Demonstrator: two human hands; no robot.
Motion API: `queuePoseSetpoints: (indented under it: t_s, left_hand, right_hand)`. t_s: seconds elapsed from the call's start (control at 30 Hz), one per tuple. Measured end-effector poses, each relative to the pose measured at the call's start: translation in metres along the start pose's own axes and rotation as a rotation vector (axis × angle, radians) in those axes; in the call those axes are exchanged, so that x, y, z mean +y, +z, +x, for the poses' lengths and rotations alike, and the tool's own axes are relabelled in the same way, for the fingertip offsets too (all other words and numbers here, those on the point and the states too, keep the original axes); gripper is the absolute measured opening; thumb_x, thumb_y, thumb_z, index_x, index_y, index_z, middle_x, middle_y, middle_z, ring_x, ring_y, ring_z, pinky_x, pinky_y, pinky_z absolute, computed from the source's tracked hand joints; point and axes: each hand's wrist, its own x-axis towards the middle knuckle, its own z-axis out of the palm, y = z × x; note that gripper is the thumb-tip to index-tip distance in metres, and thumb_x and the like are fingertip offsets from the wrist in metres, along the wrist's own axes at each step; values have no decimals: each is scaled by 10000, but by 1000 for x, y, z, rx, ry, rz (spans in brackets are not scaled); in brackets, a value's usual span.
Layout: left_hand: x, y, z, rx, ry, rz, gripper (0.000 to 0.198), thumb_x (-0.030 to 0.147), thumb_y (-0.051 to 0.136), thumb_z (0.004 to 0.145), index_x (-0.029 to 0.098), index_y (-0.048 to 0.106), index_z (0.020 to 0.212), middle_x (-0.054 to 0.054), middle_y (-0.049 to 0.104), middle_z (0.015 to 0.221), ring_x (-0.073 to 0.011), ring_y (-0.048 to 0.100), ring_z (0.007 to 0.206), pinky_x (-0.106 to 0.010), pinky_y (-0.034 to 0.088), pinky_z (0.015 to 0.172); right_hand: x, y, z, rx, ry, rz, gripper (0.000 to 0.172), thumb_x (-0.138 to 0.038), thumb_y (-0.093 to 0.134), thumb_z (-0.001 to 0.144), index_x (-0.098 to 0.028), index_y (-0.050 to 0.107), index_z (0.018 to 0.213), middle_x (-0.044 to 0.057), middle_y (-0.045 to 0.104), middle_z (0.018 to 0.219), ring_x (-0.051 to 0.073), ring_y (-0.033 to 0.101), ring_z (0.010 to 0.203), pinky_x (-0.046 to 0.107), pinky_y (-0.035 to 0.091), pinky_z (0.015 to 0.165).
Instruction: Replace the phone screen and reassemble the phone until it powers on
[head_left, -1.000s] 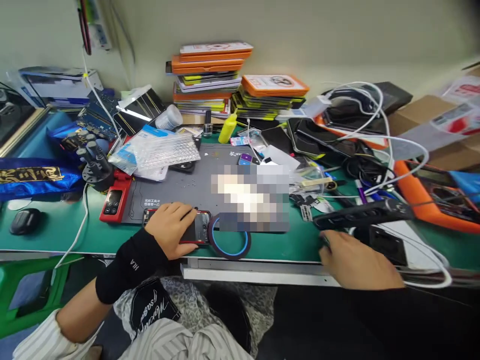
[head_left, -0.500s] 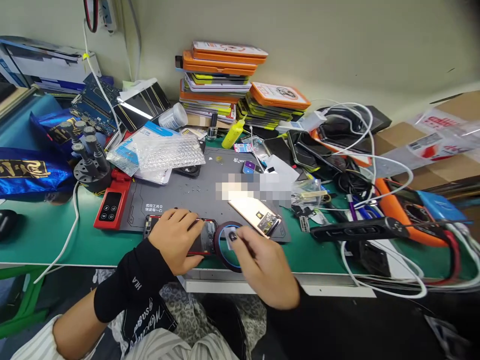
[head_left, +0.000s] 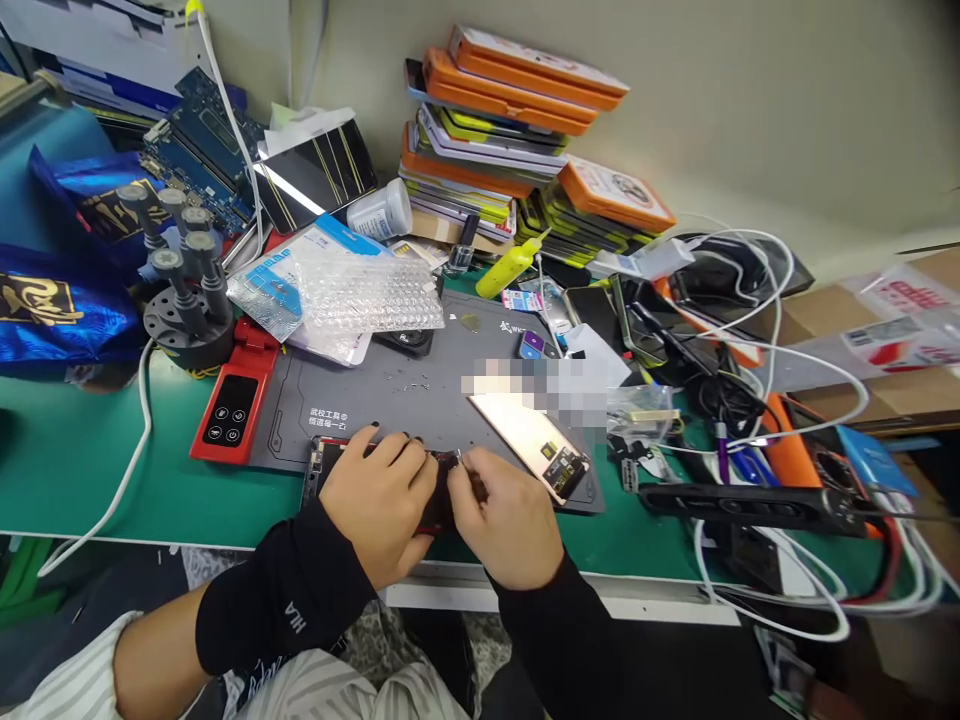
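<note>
An opened phone frame (head_left: 319,470) with red edging and a dark interior lies along the front of the grey work mat (head_left: 375,400). My left hand (head_left: 379,500) is curled over it, fingertips toward the far edge and thumb at the near edge, gripping it. At the phone's right end, my right hand (head_left: 510,515) is closed in a pinch. A small light sliver shows at its fingertips, too small to name. Both hands cover much of the phone. Right of them lies a detached phone screen (head_left: 517,420), pale side up, with a small circuit board at its near end.
A red control unit (head_left: 236,405) sits at the mat's left end, beside a round screwdriver stand (head_left: 187,325). Bubble wrap (head_left: 367,290), a yellow bottle (head_left: 514,265) and stacked orange boxes (head_left: 517,85) stand behind. Cables (head_left: 810,600) and a black pen-shaped tool (head_left: 750,507) crowd the right.
My right hand has moved left to the phone, close to my left hand. The dark ring with a blue inner edge beside it no longer shows. The view has shifted and tilted.
</note>
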Motion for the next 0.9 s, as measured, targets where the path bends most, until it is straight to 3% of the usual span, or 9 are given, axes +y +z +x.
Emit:
queuePoseSetpoints:
  t_s: [0.17, 0.3, 0.6, 0.77, 0.9]
  left_hand:
    - [3, 1, 0, -6, -10, 0, 536, 424, 618, 777, 97, 543, 1194, -131, 602, 1193, -285, 502, 1132, -475, 331, 1005]
    - [5, 2, 0, 0, 3, 43, 551, 435, 604, 805, 77, 529, 1217, -151, 590, 1201, -301, 488, 1149, -485, 315, 1015]
    - [5, 4, -1, 8, 9, 51, 551, 436, 596, 810, 61, 534, 1208, -155, 580, 1200, -302, 488, 1137, -498, 322, 1013]
    - [1, 4, -2, -8, 24, 42, 545, 433, 590, 816, 78, 520, 1224, -159, 580, 1207, -303, 493, 1140, -501, 326, 1012]
    - [-6, 2, 0, -6, 44, 46, 585, 475, 584, 809, 86, 515, 1240, -165, 581, 1233, -317, 506, 1130, -514, 353, 991]
  right_hand:
    - [-5, 0, 2, -17, -2, -101, 274, -198, 402, 847, -227, 349, 580, -8, 480, 490, 130, 388, 420, 283, 198, 487]
    - [-5, -2, 4, -108, -1, -208, 263, -205, 398, 840, -218, 379, 578, -3, 479, 448, 133, 388, 393, 285, 154, 489]
    - [-7, -6, 7, -203, 51, -142, 251, -216, 394, 814, -220, 341, 569, -10, 415, 444, 121, 321, 401, 280, 120, 494]
    - [0, -13, 10, -213, 77, 46, 293, -267, 421, 797, -221, 304, 532, -43, 327, 426, 102, 302, 395, 251, 199, 448]
    - [39, -32, -8, -33, 247, 159, 345, -428, 415, 859, -216, 449, 590, -39, 394, 489, 104, 392, 454, 213, 338, 467]
